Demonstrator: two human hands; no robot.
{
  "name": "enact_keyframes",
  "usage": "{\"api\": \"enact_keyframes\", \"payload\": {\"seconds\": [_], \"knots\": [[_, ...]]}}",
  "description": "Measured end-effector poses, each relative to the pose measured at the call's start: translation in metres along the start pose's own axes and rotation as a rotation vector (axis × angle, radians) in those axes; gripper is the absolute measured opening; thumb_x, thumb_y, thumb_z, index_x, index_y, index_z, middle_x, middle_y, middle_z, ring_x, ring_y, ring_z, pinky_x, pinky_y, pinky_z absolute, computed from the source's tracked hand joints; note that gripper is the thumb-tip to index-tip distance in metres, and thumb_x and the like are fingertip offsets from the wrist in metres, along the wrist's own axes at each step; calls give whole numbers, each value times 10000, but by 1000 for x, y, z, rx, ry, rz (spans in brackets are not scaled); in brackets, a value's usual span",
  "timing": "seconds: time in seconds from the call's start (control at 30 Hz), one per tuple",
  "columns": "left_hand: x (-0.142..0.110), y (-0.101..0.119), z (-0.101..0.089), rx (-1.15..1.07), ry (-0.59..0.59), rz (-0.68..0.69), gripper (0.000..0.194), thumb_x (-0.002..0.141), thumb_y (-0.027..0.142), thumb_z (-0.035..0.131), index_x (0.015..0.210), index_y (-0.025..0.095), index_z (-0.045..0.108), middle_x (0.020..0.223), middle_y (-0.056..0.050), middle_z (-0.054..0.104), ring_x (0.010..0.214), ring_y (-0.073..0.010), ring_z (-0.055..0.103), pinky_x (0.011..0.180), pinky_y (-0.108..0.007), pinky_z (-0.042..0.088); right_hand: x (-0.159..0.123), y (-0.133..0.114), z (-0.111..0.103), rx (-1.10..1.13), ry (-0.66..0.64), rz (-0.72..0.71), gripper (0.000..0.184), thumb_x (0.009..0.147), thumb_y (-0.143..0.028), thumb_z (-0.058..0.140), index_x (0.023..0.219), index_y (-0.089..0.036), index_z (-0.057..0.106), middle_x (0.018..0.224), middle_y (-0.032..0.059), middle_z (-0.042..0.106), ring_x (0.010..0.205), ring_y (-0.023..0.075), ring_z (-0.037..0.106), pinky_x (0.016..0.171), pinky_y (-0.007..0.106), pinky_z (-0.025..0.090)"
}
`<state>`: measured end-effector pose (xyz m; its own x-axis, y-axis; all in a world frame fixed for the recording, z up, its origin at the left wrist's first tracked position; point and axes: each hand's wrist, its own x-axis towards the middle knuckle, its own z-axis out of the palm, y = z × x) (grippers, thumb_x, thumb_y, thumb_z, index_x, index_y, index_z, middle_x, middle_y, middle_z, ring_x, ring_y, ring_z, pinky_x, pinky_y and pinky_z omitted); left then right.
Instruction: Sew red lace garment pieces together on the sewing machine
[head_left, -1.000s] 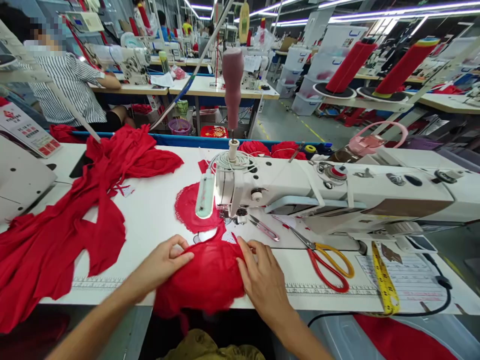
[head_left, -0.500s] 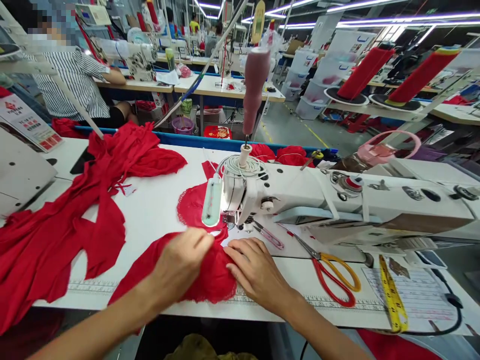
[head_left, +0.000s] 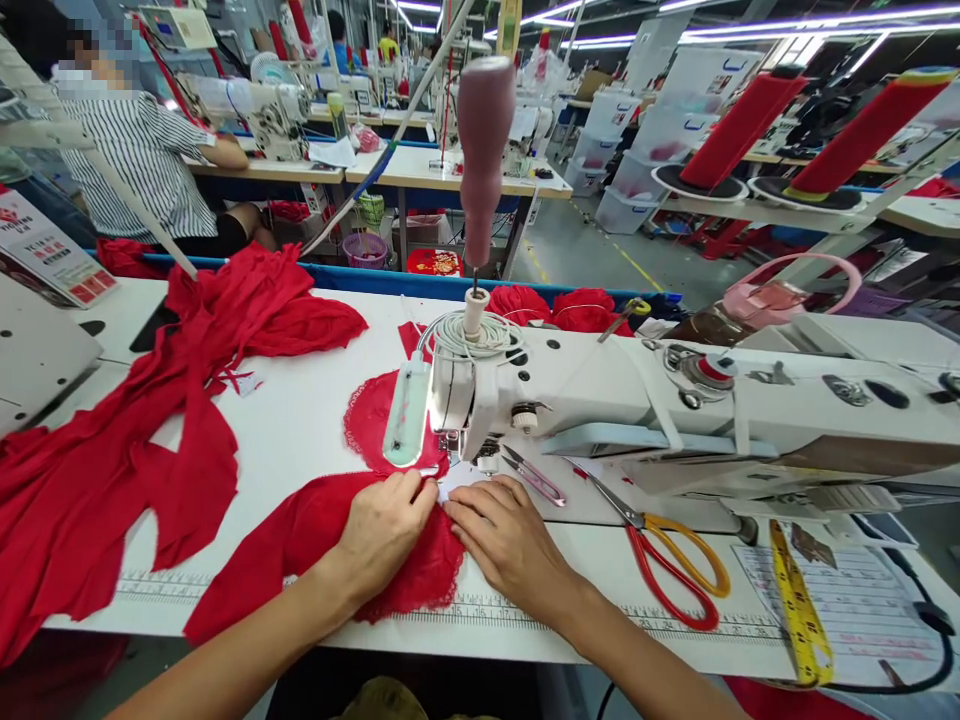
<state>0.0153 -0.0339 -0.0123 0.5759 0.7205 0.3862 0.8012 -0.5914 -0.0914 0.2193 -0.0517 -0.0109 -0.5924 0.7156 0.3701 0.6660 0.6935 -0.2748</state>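
Note:
A piece of red lace-edged fabric (head_left: 420, 575) lies below the needle area of a white sewing machine (head_left: 600, 370). My left hand (head_left: 386, 530) is closed on its upper part, thumb and fingers pinched close to the presser foot (head_left: 450, 442). Facing it, my right hand (head_left: 510, 535) has bent fingers pressed together at the fabric's right edge; its fingertips partly hide what they grip. Another rounded red lace-edged part (head_left: 367, 420) lies behind the machine's pale green lamp (head_left: 407, 415). Thread snips (head_left: 534, 475) rest right of the needle.
Large scissors (head_left: 675, 560) and a yellow tape measure (head_left: 799, 610) lie at right, by a written sheet (head_left: 877, 610). A heap of red garments (head_left: 187, 400) covers the left side. Red thread cones (head_left: 739, 130) stand at back right. A person in a striped shirt (head_left: 135, 160) sits at far left.
My left hand, blurred and lifted in a fist before, has come down onto the fabric beside the presser foot. The right hand stays at the fabric's edge. The whole view has shifted slightly.

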Motion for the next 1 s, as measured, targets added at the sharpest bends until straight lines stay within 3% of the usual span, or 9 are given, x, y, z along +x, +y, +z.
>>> {"api": "enact_keyframes", "payload": {"seconds": [0.07,0.2,0.4,0.47,0.67,0.8,0.9,1.0], "knots": [[1,0,3,-5,-44,-63,265,958,63,421,810,179,608,696,-10,570,574,-142,513,506,-290,222,-1,1,1,-8,12,3,242,991,-139,474,1165,-186,635,1147,77,681,1042,203,575,996,411,361],[5,1,3,-48,-175,-211,208,1012,270,440,951,206,628,768,-17,607,591,-148,546,501,-287,179,-2,5,3,-26,23,10,298,946,-71,491,1171,-195,641,1190,75,667,1067,206,565,980,404,364],[12,4,-1,-135,-334,-290,176,987,257,467,926,191,618,853,-45,635,653,-174,595,494,-285,179,-2,8,5,-3,44,-4,334,931,-36,461,1167,-190,640,1182,70,670,1059,211,550,1025,418,308],[12,5,2,-150,-285,-275,175,978,230,474,888,182,616,804,-41,624,624,-172,579,489,-286,186,-2,8,5,-9,48,0,338,925,-35,465,1160,-197,646,1184,68,663,1044,209,541,1035,418,297],[8,5,8,-139,102,-94,219,979,159,481,818,175,628,753,-37,593,659,-174,518,561,-290,288,-1,8,3,-60,71,43,353,895,-56,509,1158,-220,676,1003,72,608,918,210,485,876,363,346],[0,2,6,-201,84,14,190,976,87,469,932,147,644,834,-52,631,708,-182,496,629,-311,349,-1,12,4,-79,37,24,377,888,-54,525,1182,-236,673,933,49,582,834,196,442,835,354,327],[-7,-1,5,-339,47,-28,230,978,78,472,1162,124,603,968,-78,647,807,-189,530,706,-311,423,-1,15,6,-76,36,14,382,892,-64,532,1191,-253,674,928,45,589,814,194,424,817,353,317],[-10,-4,5,-415,30,-64,232,984,116,494,1199,115,581,1036,-97,636,876,-199,549,770,-316,465,1,17,5,-78,28,17,379,890,-72,537,1188,-258,680,946,51,606,841,205,435,820,359,319]]}}
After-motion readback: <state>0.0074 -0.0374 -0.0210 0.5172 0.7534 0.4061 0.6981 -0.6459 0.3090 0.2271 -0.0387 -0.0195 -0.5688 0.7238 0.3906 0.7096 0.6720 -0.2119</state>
